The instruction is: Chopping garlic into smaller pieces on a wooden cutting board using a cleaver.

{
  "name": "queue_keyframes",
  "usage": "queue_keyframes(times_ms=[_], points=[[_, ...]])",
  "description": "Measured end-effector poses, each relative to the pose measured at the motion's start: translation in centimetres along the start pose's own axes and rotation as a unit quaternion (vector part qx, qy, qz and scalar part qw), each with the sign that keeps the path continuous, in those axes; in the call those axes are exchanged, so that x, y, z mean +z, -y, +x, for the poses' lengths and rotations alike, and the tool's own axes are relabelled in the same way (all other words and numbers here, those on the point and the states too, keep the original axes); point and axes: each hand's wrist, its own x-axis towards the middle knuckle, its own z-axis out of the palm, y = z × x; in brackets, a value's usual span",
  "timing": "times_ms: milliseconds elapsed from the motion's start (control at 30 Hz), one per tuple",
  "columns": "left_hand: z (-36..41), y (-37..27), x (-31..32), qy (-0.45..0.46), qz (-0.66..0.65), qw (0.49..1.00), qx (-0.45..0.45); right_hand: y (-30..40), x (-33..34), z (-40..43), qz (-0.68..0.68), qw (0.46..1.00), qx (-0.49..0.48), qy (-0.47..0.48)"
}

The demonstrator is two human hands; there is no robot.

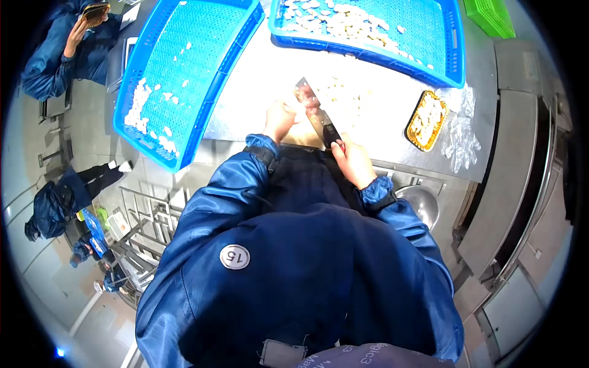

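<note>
My right hand (pixel 354 160) grips the black handle of a broad-bladed kitchen knife (pixel 315 110). Its blade slants up and away to the left over the brightly lit steel table (pixel 239 115). Left of the blade is my left hand (pixel 280 120), its fingers curled; glare hides whether a piece is held in it. Small pale food pieces (pixel 343 94) lie scattered on the table, right of the blade. A gold foil tray (pixel 428 120) with more pale pieces sits further right.
Two blue perforated plastic baskets (pixel 202 60) (pixel 368 46) hold pale pieces. Crumpled clear plastic (pixel 462 133) lies by the foil tray. A green crate (pixel 490 16) stands far right, a steel bowl (pixel 421 204) below the table edge. At upper left a co-worker (pixel 69 50) holds a gold tray.
</note>
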Motion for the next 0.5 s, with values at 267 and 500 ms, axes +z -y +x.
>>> queue_keyframes(times_ms=[267, 500], points=[[0.1, 0.0, -0.3, 0.062, -0.018, 0.998, 0.005, 0.3, 0.5, 0.2, -0.069, 0.997, -0.015, 0.007], [0.7, 0.3, 0.0, 0.047, -0.068, 0.996, -0.017, -0.3, 1.6, 1.6, -0.109, 0.994, -0.029, 0.001]])
